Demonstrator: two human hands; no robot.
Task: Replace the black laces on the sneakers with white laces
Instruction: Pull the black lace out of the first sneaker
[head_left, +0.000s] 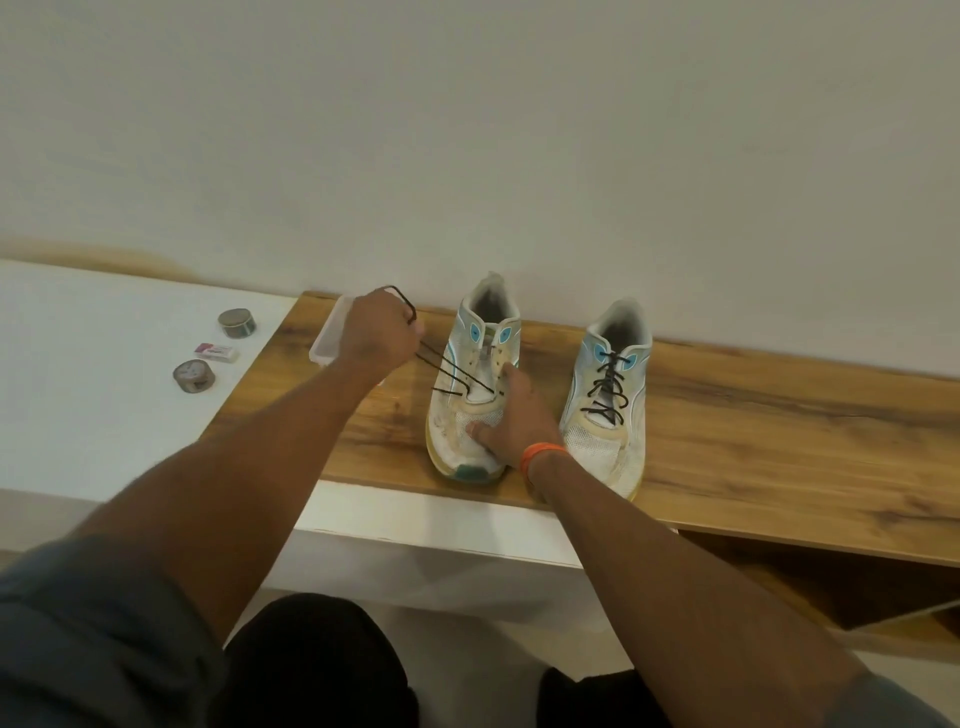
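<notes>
sneakers are sitting side by side on a wooden shelf (753, 415), toes pointing toward the person and heels toward the wall (519, 130), long axes running near to far. right hand (511, 415) is lying flat with straight fingers over the toe of the left sneaker (470, 395), hiding part of it. left hand (382, 330) is gripping a black lace (452, 371), pulling it taut out of the lower eyelets; its fingertips are hidden. right sneaker (608, 395) is wearing a fully crossed black lace. both are looking white, scuffed, blue-accented. white box (327, 338) is lying half hidden behind the left hand.
</notes>
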